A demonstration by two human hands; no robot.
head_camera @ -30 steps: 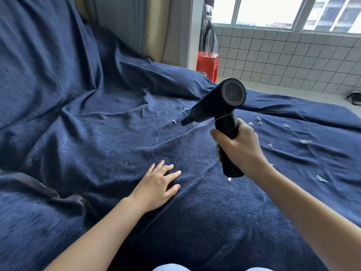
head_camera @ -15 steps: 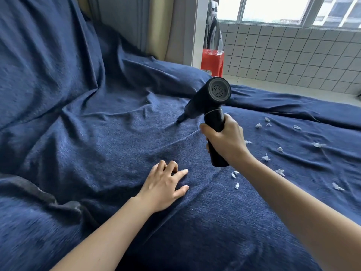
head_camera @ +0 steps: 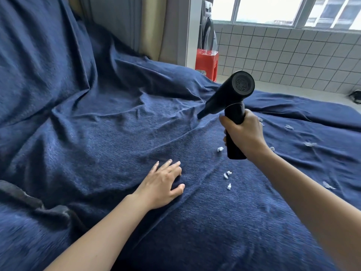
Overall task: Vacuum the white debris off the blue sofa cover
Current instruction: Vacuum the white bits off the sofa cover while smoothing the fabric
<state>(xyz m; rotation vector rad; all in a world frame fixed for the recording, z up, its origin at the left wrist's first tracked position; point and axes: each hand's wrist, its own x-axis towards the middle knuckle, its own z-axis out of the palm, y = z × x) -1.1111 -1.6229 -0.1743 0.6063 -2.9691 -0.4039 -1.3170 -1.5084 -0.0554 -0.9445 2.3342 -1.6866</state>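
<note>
One blue sofa cover (head_camera: 97,133), rumpled, fills the view. One black handheld vacuum (head_camera: 226,98) is gripped by the right hand (head_camera: 244,133), nozzle tip seemingly touching fabric. The left hand (head_camera: 162,182) lies flat, fingers spread. Roughly ten white debris (head_camera: 227,174) bits scatter beside it. Behind: one red stool (head_camera: 207,61), tiled wall (head_camera: 293,55).

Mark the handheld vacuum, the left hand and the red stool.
handheld vacuum (head_camera: 224,98), head view, on its barrel.
left hand (head_camera: 162,184), head view, back of hand.
red stool (head_camera: 207,61), head view, its front side.
</note>
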